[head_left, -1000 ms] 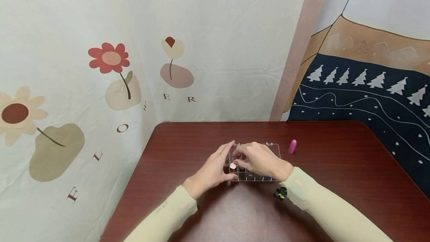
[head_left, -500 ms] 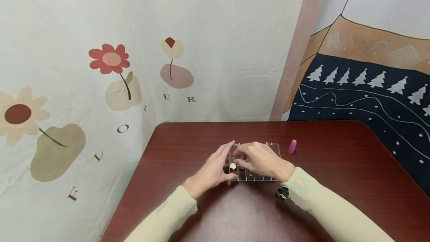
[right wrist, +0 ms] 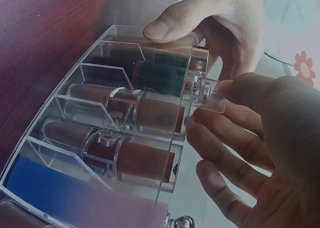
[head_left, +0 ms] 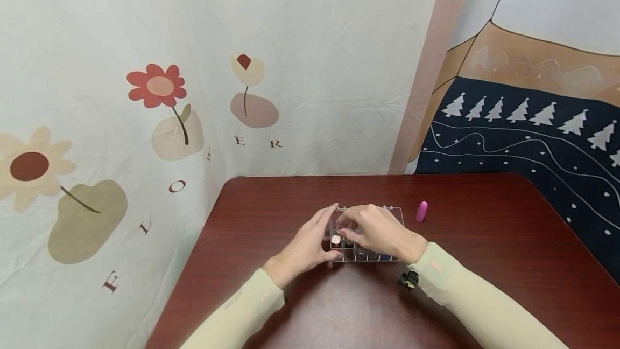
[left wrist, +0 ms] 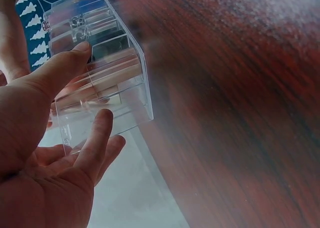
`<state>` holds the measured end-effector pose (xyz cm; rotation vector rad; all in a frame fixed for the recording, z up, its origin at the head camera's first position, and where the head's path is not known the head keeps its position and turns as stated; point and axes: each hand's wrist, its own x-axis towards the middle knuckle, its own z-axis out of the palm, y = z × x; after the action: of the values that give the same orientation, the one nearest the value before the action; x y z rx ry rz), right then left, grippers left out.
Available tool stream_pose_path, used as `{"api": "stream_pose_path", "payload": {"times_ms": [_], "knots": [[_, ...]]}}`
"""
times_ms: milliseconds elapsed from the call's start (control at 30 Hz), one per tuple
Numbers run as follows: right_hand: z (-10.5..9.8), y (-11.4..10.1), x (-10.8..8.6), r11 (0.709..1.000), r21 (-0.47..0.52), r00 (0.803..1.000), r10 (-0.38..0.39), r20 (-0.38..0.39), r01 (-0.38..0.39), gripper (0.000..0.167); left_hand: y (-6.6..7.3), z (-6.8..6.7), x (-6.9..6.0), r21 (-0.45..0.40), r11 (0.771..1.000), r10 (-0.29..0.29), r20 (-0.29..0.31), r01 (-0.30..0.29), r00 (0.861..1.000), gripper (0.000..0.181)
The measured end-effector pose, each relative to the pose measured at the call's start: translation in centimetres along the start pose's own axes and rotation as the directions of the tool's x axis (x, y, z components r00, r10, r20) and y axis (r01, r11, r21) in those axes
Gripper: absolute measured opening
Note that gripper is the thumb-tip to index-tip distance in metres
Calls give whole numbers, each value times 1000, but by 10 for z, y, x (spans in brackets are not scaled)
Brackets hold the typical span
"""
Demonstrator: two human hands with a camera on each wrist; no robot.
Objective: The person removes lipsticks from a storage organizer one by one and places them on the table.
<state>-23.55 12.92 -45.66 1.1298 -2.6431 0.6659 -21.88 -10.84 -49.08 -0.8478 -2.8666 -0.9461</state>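
Note:
A clear divided case (head_left: 368, 256) stands on the table, holding several tubes; the right wrist view shows a blue and pink tube (right wrist: 85, 195) and a dark green one (right wrist: 161, 77) in its slots. My left hand (head_left: 302, 244) (left wrist: 55, 128) grips the case's left end, thumb on one side and fingers spread round the other. My right hand (head_left: 378, 230) (right wrist: 270, 143) reaches over the case, thumb and forefinger pinching a clear end piece (right wrist: 216, 98) in line with the dark green tube. A pale round top (head_left: 336, 239) shows beside the right fingertips.
A pink tube (head_left: 422, 211) stands on the brown table (head_left: 271, 198) to the right of the case. Behind the table hang a pale cloth (head_left: 329, 69) with flowers and a dark blue panel (head_left: 513, 139) with white trees.
The right hand and wrist have shifted very slightly to the right. The left hand, the case and the pink tube show no clear movement.

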Motion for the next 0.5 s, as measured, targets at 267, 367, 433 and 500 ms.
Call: {"api": "stream_pose_path", "payload": {"times_ms": [267,367,433,500], "knots": [[-3,-1,-1,1000,-5,1000,-16,-21,16,16,0,-1,0,-21,1000,-17,5,17,1000,120],[-4,-1,-2,1000,-16,999,-22,-32,21,16,0,-1,0,-27,999,-18,7,18,1000,121],[-5,-1,-2,1000,-23,999,-21,-37,20,17,0,-1,-1,-29,999,-20,8,21,1000,121],[-5,-1,-2,999,-29,999,-20,-40,19,16,0,-1,-1,-27,999,-19,9,20,1000,120]]}}
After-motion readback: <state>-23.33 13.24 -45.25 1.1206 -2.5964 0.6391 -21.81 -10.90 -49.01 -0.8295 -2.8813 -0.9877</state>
